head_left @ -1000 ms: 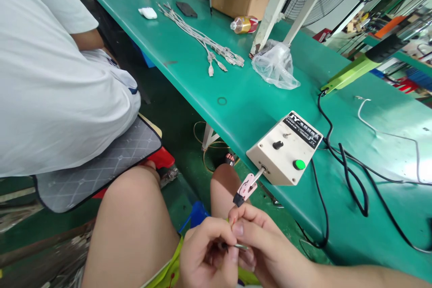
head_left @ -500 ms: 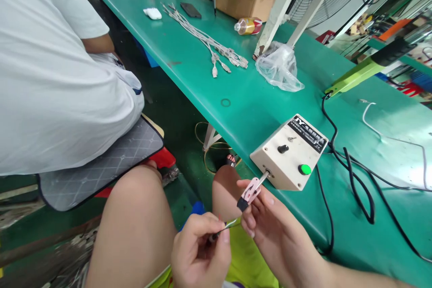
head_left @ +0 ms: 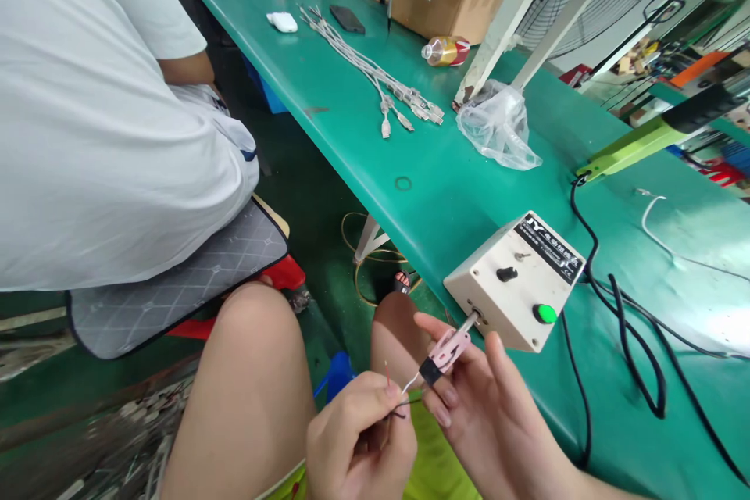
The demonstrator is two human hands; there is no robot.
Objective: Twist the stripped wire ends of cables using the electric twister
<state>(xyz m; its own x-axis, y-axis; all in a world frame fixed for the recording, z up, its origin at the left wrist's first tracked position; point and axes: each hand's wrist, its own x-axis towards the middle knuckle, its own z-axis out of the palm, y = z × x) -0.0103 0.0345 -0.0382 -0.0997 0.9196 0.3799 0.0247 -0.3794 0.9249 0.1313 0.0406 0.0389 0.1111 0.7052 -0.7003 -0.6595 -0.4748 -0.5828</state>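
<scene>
My left hand [head_left: 363, 433] is closed in a pinch on a cable end with thin wires fanning out. A red wire points upward, dark ones point right, and a white wire [head_left: 410, 383] reaches the black tip of a pink clip [head_left: 448, 351]. That clip sits on a metal shaft [head_left: 469, 323] from a beige control box [head_left: 516, 281] with a knob, a toggle switch and a green button. Around the clip my right hand [head_left: 474, 398] is open, fingers behind it and thumb apart. Whether its fingers touch the clip I cannot tell.
On the green table [head_left: 351, 148] lie a bundle of grey USB cables [head_left: 375, 74], a phone [head_left: 347, 19], a bottle [head_left: 445, 51] and a plastic bag [head_left: 498, 125]. Black cords [head_left: 621, 344] run right of the box. A seated person [head_left: 117, 133] is at the left.
The wires in my left hand have come up to the clip, the white one now at its tip. My right thumb has lifted away from the clip. The view has shifted slightly.
</scene>
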